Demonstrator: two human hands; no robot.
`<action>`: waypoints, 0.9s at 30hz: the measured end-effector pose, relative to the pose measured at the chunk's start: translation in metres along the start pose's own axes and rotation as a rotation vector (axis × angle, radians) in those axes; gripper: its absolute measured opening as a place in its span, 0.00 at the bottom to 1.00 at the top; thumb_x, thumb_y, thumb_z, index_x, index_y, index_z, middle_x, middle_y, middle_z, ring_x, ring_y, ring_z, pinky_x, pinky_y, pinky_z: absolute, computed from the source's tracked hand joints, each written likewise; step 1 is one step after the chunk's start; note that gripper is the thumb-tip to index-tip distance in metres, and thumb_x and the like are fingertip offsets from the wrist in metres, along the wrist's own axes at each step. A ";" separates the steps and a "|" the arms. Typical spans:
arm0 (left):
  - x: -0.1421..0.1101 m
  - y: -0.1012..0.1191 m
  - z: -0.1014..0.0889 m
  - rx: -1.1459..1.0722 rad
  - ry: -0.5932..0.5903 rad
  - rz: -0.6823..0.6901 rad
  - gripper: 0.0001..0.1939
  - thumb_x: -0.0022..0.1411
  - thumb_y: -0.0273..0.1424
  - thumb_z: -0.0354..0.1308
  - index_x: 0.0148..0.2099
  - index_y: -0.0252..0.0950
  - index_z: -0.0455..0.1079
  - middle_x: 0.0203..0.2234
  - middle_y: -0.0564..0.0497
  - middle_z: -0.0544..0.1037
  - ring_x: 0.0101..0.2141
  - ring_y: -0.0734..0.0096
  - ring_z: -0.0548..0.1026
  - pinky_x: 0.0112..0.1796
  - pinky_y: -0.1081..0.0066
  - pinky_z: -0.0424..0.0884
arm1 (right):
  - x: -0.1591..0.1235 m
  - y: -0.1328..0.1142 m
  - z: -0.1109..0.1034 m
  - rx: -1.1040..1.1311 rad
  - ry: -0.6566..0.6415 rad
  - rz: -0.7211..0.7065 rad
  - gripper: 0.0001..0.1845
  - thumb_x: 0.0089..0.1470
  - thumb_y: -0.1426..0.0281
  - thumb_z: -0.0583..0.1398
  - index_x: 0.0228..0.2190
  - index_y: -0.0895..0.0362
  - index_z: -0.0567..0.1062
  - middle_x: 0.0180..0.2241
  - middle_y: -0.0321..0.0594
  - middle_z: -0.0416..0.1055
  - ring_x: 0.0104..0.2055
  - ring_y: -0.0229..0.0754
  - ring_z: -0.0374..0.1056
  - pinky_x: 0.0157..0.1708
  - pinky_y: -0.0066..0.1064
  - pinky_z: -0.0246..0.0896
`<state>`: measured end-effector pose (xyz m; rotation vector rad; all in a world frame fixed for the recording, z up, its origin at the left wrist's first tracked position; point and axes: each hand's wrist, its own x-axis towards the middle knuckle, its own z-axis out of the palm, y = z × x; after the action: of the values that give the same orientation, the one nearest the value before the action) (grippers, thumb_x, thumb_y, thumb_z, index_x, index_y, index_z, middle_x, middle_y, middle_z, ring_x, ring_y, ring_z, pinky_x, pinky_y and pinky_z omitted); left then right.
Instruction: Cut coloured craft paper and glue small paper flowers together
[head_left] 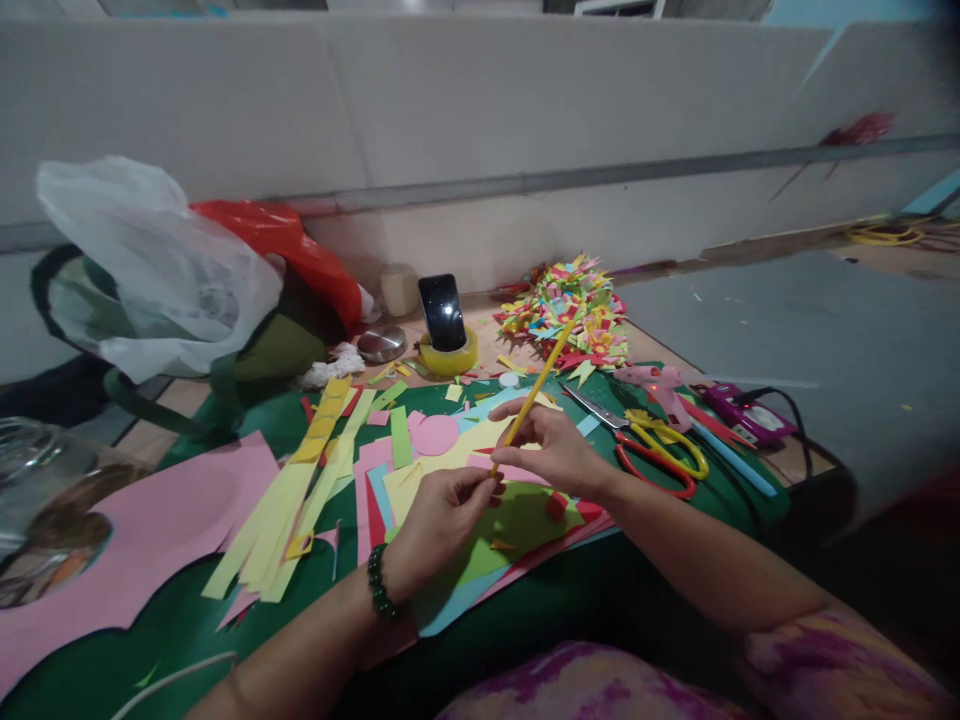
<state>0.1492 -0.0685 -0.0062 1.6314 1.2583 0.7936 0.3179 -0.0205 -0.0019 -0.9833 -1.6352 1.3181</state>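
Note:
A thin yellow paper stick (541, 378) slants up and to the right between my two hands. My left hand (444, 515), with a dark bead bracelet at its wrist, pinches the stick's lower end. Around the lower part of the stick curl the fingers of my right hand (551, 450), thumb pressed along it. Beneath both hands lie coloured paper sheets (480, 565) in green, blue, pink and yellow. A pink paper circle (435, 436) rests on the pile, left of the stick.
To the right lie scissors (660, 445), a pink glue gun (656, 385) and a purple device (750, 415). Behind stand colourful paper flowers (574, 310) and a phone (442, 312) in a tape roll (457, 358). Yellow strips (274, 520) and bags (157, 270) are leftward.

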 end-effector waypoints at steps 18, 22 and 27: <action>0.001 -0.004 -0.003 -0.112 -0.072 -0.033 0.19 0.58 0.44 0.54 0.31 0.33 0.76 0.25 0.45 0.81 0.28 0.65 0.78 0.31 0.70 0.73 | -0.002 -0.005 0.002 0.011 -0.104 0.078 0.26 0.39 0.68 0.68 0.42 0.57 0.69 0.25 0.33 0.74 0.30 0.39 0.72 0.32 0.31 0.67; 0.002 -0.002 -0.005 -0.116 -0.109 -0.060 0.19 0.58 0.44 0.55 0.30 0.33 0.76 0.26 0.45 0.81 0.28 0.66 0.78 0.31 0.71 0.72 | -0.001 -0.004 0.001 -0.025 -0.049 0.061 0.23 0.39 0.68 0.67 0.39 0.57 0.70 0.25 0.33 0.72 0.29 0.39 0.71 0.32 0.31 0.67; 0.002 0.000 -0.007 -0.133 -0.133 -0.067 0.19 0.57 0.45 0.56 0.31 0.33 0.76 0.27 0.44 0.82 0.28 0.66 0.77 0.30 0.72 0.72 | 0.000 -0.002 -0.003 -0.035 0.028 -0.003 0.22 0.39 0.66 0.68 0.38 0.57 0.71 0.26 0.34 0.71 0.29 0.38 0.69 0.30 0.30 0.66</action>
<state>0.1437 -0.0649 -0.0032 1.5021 1.1367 0.7010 0.3198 -0.0195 0.0007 -1.0161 -1.6428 1.2720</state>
